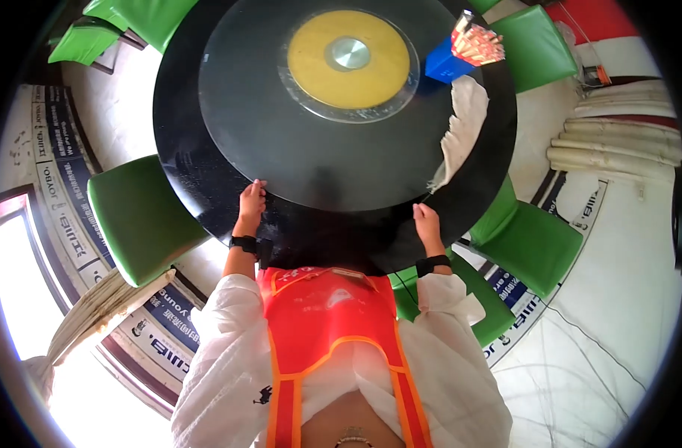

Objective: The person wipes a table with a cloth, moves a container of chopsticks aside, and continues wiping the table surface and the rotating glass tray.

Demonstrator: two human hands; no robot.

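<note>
A round black tabletop (180, 160) fills a room of green chairs (143, 220), with seats outside both hands and a gathered curtain (617, 138) far right of the right hand (427, 222). Ahead, between the hands, a dark turntable (341, 160) bears a yellow disc (311, 56) with a metal hub (351, 54). Well beyond the right hand, a blue box (447, 63) stands packed with slender red-and-pale pieces (477, 43). A whitish cloth (466, 116) trails from near the box toward the right hand. The left hand (253, 205) lies near the turntable's edge; both hands are curled closed, though whether they grip anything cannot be told.
</note>
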